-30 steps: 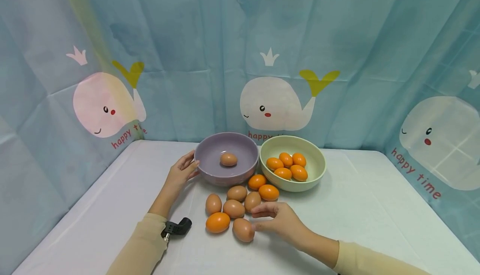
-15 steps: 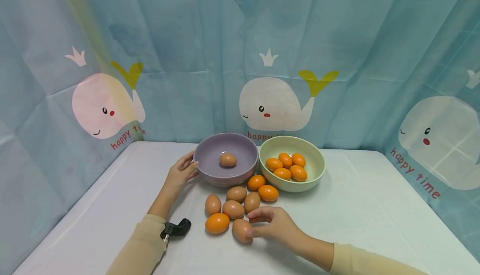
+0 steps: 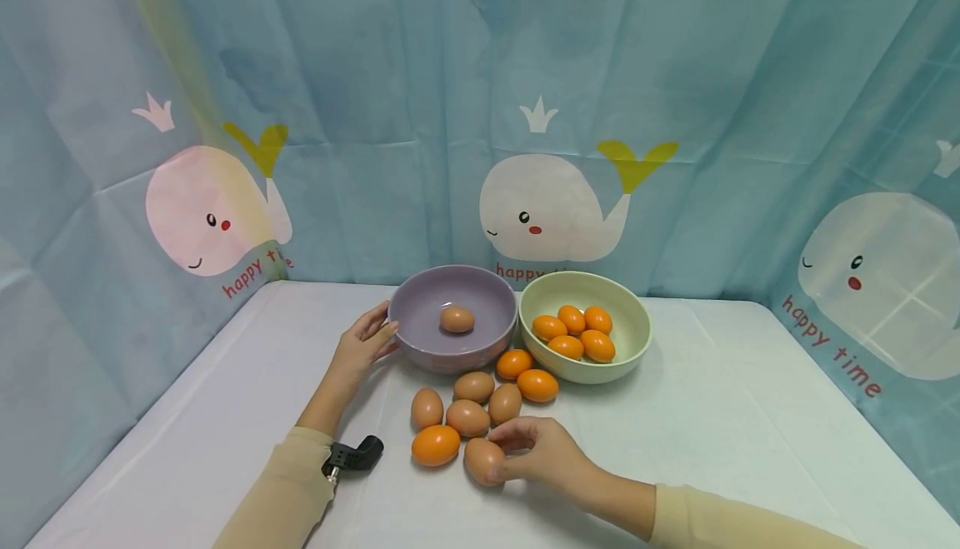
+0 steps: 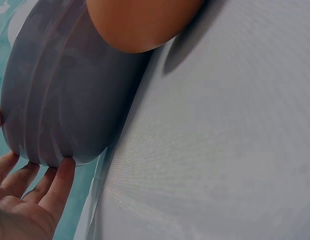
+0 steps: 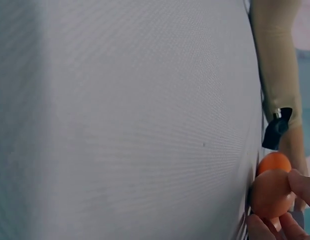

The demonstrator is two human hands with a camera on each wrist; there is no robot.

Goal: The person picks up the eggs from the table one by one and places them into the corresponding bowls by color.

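In the head view my right hand (image 3: 542, 453) pinches a brown egg (image 3: 482, 460) at the front of the loose group. The right wrist view shows this brown egg (image 5: 271, 195) between thumb and fingers, low at the cloth. My left hand (image 3: 362, 341) holds the left side of a purple bowl (image 3: 450, 359), which has one brown egg (image 3: 457, 319) inside. Its fingertips (image 4: 67, 167) press the bowl's outer wall in the left wrist view. Several more brown eggs (image 3: 467, 418) lie before the bowl, with an orange egg (image 3: 436, 446) at their front left.
A pale green bowl (image 3: 641, 341) with several orange eggs (image 3: 597, 346) stands against the purple bowl's right side. Two orange eggs (image 3: 537, 386) lie on the white cloth (image 3: 720, 416) in front of the bowls. A blue whale-print curtain (image 3: 420, 116) hangs behind.
My right hand has moved a little left and its fingers have closed around the front brown egg, which has shifted only slightly. The left hand and both bowls stay in place.
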